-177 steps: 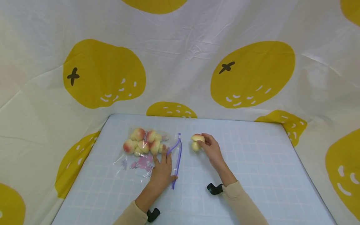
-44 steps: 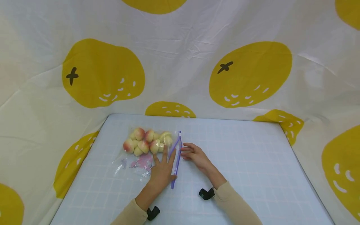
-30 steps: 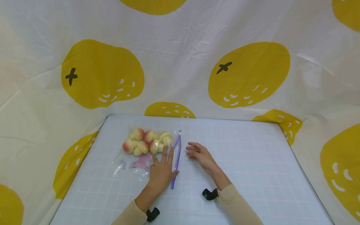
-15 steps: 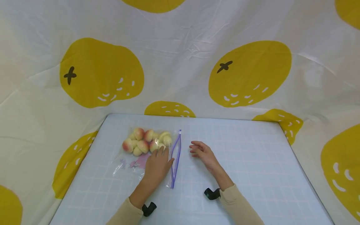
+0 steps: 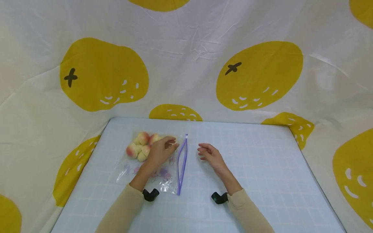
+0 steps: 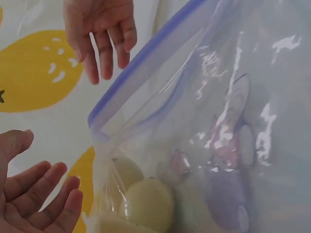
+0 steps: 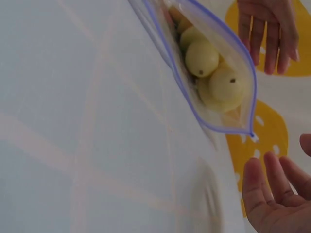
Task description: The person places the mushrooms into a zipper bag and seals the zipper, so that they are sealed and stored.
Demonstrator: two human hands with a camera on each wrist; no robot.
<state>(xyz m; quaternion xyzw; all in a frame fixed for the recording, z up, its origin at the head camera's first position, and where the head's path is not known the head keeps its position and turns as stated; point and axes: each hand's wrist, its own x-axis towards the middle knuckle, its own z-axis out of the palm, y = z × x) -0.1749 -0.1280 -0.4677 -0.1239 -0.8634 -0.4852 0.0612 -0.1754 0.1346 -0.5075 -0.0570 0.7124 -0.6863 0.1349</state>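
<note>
A clear zip bag [image 5: 167, 186] lies on the table, its purple zip edge [image 5: 179, 165] facing right. Several mushroom-shaped pieces [image 5: 132, 151], pale yellow with reddish caps, fill its far part. My left hand [image 5: 160, 150] hovers over them with loosely bent fingers, holding nothing, and hides some. To the right of the zip edge, my right hand [image 5: 214, 158] hangs apart from the bag, fingers relaxed and nothing in them. In the right wrist view the bag's mouth gapes, and rounded pale ends of pieces [image 7: 201, 58] show inside.
The table [image 5: 262, 161] has a pale blue checked cover. Behind it hangs a white cloth [image 5: 186, 74] with large yellow fruit prints. Black wrist cameras [image 5: 151, 194] sit at both cuffs. Pink and purple prints mark the bag.
The mushroom-shaped piece that my right hand held is now in the bag; that hand has drawn back right. My left hand has lifted off the bag's near part and moved farther away.
</note>
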